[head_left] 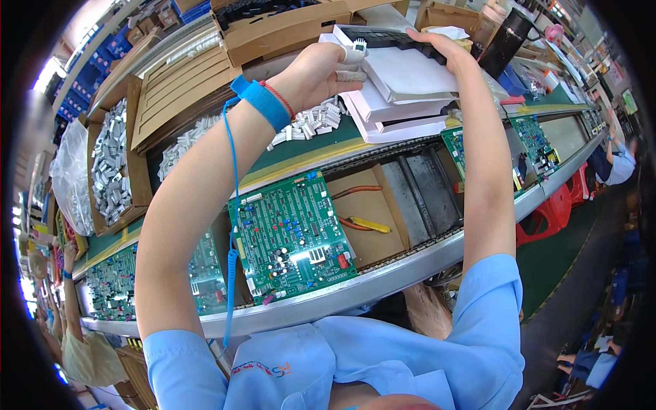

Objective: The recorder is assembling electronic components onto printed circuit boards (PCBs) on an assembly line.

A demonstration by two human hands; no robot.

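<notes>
My left hand, with pale covers on its fingertips, is raised beside a stack of white boxes. Between its thumb and fingers it pinches a small white pin connector. A blue wrist strap with a coiled cord circles that wrist. Farther right, my right hand has its fingers on the end of a black tray lying on top of the boxes. Whether those fingers grip the tray or only rest on it is unclear. Nearer to me, a green circuit board sits on the conveyor, below both hands.
Pliers with orange and yellow handles lie on cardboard beside the board. Loose white parts are heaped behind the rail, and more fill a carton at left. A black mug stands far right. Other people work at both sides.
</notes>
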